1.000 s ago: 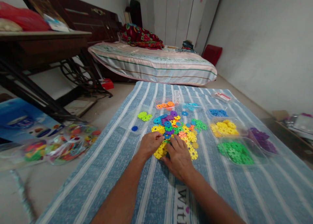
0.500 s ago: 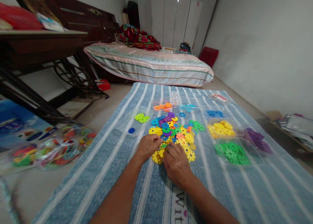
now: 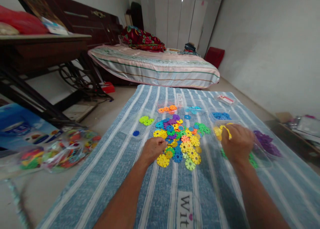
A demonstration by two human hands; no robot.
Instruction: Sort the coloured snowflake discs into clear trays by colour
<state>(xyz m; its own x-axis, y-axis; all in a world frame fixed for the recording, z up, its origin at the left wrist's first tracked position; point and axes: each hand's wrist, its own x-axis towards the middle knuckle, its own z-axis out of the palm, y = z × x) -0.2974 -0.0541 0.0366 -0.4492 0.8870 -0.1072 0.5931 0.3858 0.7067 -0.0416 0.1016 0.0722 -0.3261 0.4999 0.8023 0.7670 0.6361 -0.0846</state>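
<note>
A mixed pile of notched plastic discs [image 3: 186,140] in yellow, blue, green, orange and purple lies in the middle of the cloth. My left hand [image 3: 153,149] rests at the pile's near left edge, its fingers curled together; whatever they may hold is hidden. Over on the right, my right hand [image 3: 237,140] grips a yellow notched disc [image 3: 228,131], seen edge-on, above the tub of yellow discs [image 3: 218,132]. That hand and wrist partly cover this tub and the tub of green discs [image 3: 253,160] nearer me.
Clear tubs hold purple discs [image 3: 267,144], blue discs [image 3: 221,115], light blue discs [image 3: 194,110], orange discs [image 3: 168,109] and lime discs [image 3: 146,120]. A dark blue disc [image 3: 135,133] sits near the lime ones. Bags of colourful pieces [image 3: 67,152] lie on the floor at left.
My right hand has moved from the pile's near edge rightward to the yellow tub, carrying a yellow disc. Blue and light green discs now show where it was. My left hand stays by the pile.
</note>
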